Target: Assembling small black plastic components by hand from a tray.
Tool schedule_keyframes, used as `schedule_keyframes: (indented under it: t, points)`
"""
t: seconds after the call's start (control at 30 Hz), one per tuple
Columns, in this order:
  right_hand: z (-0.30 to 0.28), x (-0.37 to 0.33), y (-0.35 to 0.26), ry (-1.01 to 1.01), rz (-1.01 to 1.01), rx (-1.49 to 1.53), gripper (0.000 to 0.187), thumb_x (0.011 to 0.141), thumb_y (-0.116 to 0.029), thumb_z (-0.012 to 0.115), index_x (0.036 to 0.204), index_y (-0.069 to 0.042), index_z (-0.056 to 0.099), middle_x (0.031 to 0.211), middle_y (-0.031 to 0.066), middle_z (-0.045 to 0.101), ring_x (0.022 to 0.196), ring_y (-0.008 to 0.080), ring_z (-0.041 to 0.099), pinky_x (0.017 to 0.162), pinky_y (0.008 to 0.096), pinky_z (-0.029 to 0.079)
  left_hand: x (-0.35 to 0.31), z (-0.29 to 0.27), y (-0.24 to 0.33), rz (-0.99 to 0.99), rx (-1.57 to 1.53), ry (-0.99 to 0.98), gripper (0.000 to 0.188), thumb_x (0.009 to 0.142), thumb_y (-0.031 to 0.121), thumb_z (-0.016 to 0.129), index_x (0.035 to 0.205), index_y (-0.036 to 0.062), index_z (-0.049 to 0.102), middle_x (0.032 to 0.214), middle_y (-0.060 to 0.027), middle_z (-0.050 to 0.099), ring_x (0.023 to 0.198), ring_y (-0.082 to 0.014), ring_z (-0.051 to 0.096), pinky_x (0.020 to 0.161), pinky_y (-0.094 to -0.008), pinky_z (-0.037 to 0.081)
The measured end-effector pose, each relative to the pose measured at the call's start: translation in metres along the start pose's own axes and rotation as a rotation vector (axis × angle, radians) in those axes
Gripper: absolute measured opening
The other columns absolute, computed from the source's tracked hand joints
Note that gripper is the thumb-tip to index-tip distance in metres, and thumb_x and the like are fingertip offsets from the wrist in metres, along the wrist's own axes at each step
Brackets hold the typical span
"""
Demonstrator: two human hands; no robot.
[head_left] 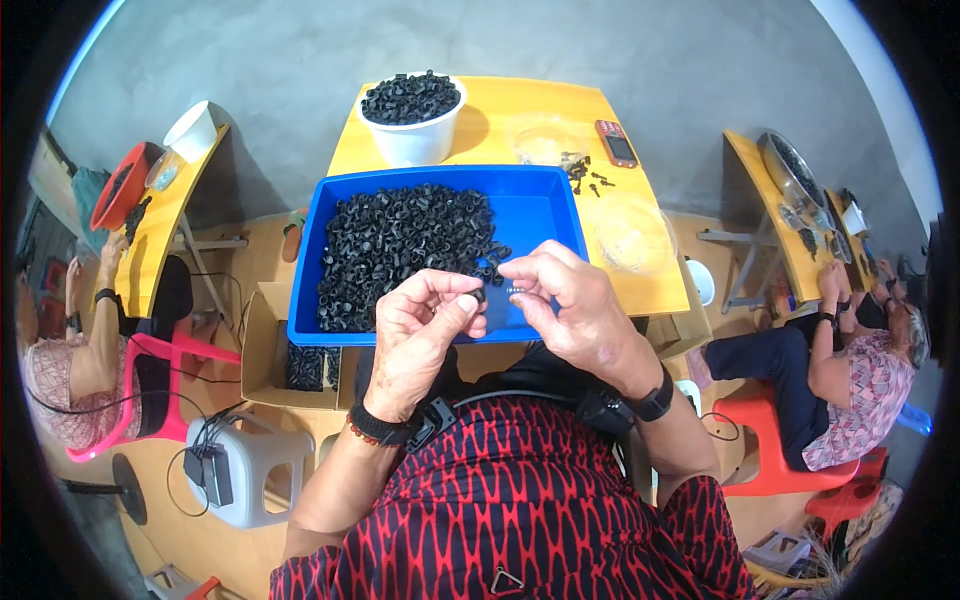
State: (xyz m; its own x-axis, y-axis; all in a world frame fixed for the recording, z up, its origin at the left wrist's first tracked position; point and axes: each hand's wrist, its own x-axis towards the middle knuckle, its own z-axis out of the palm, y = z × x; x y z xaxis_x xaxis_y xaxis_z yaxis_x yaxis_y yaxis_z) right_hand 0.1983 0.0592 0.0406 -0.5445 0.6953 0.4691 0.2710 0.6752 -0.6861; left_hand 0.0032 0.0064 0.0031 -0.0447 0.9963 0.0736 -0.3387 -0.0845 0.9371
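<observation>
My left hand (418,330) is closed in a pinch over the near edge of a blue tray (545,215), with a small black plastic part (478,295) between thumb and fingertips. Just to its right, my right hand (575,305) pinches a tiny ridged piece (516,290), dark and greyish, too small to name. The two pieces are a short gap apart. A heap of small black plastic parts (400,245) fills the left and middle of the tray; a few lie loose near my fingertips.
On the yellow table (490,95) stand a white bucket (410,140) heaped with black parts, clear plastic bowls (635,235), loose black pieces (590,180) and a red phone (617,145). A cardboard box (270,345) sits below left. People work at side tables, left and right.
</observation>
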Motion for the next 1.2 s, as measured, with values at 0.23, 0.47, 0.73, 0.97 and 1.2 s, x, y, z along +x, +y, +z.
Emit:
schedule_keyframes:
  t: [0.23,0.47,0.73,0.97,1.2]
  points:
    - [0.007,-0.004,-0.003,0.018,-0.044,-0.110,0.029,0.083,0.008,0.063,0.110,0.001,0.060,0.098,0.0180,0.058,0.085,0.0391,0.063,0.071,0.0423,0.053,-0.001,-0.002,-0.002,0.003,-0.006,-0.001,0.015,0.093,-0.001,0.063,0.107,-0.0022,0.064,0.092,-0.0118,0.071,0.076,-0.0158,0.069,0.073,-0.0302,0.060]
    - [0.009,-0.005,0.000,0.057,-0.044,-0.102,0.029,0.083,0.008,0.063,0.111,0.001,0.061,0.097,0.0177,0.058,0.085,0.0384,0.063,0.071,0.0432,0.053,-0.001,0.000,-0.001,0.003,-0.015,0.005,0.014,0.093,-0.002,0.063,0.107,-0.0028,0.066,0.091,-0.0096,0.070,0.076,-0.0128,0.068,0.073,-0.0269,0.059]
    - [0.013,-0.013,0.010,0.036,0.140,0.191,0.019,0.088,0.005,0.065,0.107,0.002,0.063,0.095,0.0120,0.066,0.085,0.0230,0.069,0.072,0.0327,0.055,-0.002,0.001,0.001,-0.002,-0.013,0.004,0.014,0.093,-0.001,0.064,0.106,-0.0024,0.065,0.091,-0.0095,0.071,0.077,-0.0129,0.068,0.073,-0.0267,0.059]
    - [0.015,-0.014,0.020,0.131,0.191,0.721,0.016,0.092,0.003,0.065,0.107,0.000,0.069,0.100,0.0087,0.069,0.086,0.0136,0.069,0.071,0.0248,0.057,-0.001,0.001,0.000,-0.011,-0.018,-0.023,0.014,0.094,0.001,0.063,0.107,-0.0019,0.063,0.091,-0.0092,0.070,0.077,-0.0126,0.068,0.073,-0.0264,0.059]
    - [0.013,-0.015,0.021,0.125,0.203,0.760,0.018,0.091,0.004,0.066,0.108,0.000,0.071,0.093,0.0059,0.067,0.075,0.0101,0.064,0.064,0.0227,0.054,-0.004,0.004,0.002,-0.028,-0.032,-0.036,0.013,0.095,0.002,0.063,0.107,-0.0019,0.062,0.093,-0.0085,0.069,0.077,-0.0118,0.068,0.072,-0.0249,0.058]
